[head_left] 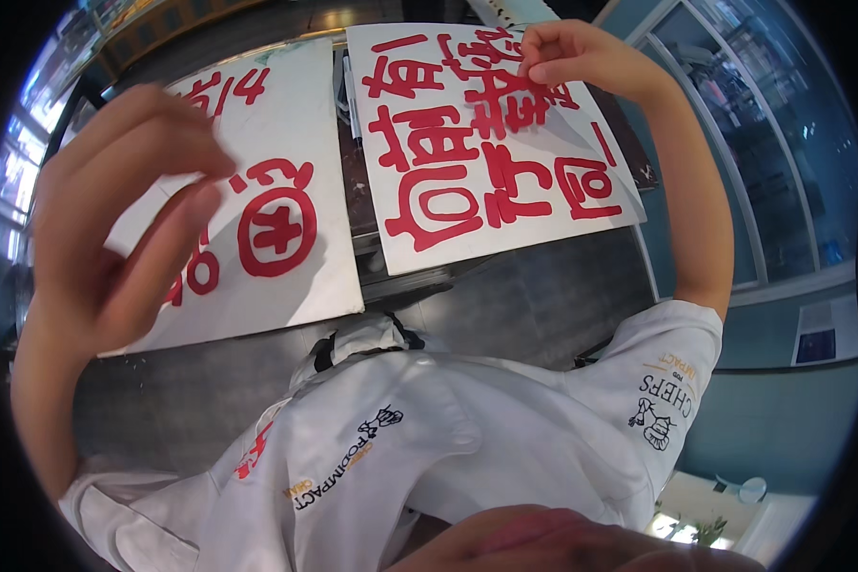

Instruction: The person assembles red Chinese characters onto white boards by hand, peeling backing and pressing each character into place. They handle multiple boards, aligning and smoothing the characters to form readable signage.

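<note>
Right hand (567,59) outstretched, pinching — white sign (505,143)

1 head-worn fisheye view looks steeply down, close over the white signs (491,143) and the person's shirt (429,448)

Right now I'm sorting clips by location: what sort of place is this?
Probably a shop or eatery front: two white signboards with red hand-painted characters, glass partitions alongside, and a white chef-style jacket on the person.

surface: dark table (534,296) | on it: two white signs, left (286,143), right (486,143) | red lettering | possibly overlapping edge
</note>
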`<state>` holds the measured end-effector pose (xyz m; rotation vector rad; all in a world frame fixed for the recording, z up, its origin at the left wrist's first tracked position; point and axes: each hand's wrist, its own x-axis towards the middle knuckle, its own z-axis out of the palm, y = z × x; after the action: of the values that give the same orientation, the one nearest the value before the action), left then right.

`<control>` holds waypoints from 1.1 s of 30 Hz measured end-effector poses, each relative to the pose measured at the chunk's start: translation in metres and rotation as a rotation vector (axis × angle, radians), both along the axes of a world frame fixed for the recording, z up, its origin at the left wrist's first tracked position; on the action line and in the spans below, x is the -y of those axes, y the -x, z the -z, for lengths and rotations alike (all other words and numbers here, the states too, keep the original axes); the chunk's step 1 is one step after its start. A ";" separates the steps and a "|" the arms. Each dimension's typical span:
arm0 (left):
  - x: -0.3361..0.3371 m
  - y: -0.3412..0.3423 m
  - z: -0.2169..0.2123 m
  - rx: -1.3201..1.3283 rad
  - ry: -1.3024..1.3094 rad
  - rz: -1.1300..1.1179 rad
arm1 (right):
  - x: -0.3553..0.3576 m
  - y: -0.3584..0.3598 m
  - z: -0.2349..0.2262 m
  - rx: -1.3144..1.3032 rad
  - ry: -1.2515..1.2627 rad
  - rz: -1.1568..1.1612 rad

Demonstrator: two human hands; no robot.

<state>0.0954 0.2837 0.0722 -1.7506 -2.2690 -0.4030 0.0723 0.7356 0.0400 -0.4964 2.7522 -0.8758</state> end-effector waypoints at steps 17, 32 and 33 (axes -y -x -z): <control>-0.076 0.119 0.033 1.206 -0.528 -0.229 | 0.102 0.061 -0.057 0.122 0.689 -0.047; 0.177 0.160 0.067 0.378 -0.102 -0.536 | 0.079 -0.015 0.047 -0.150 -0.271 0.320; 0.175 0.167 0.031 0.349 -0.066 -0.516 | 0.085 -0.014 0.051 -0.155 -0.206 0.353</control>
<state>-0.0712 0.1088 0.0410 -1.0610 -2.7883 -0.7013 0.0860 0.6505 -0.0107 -0.0402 3.0850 -0.6304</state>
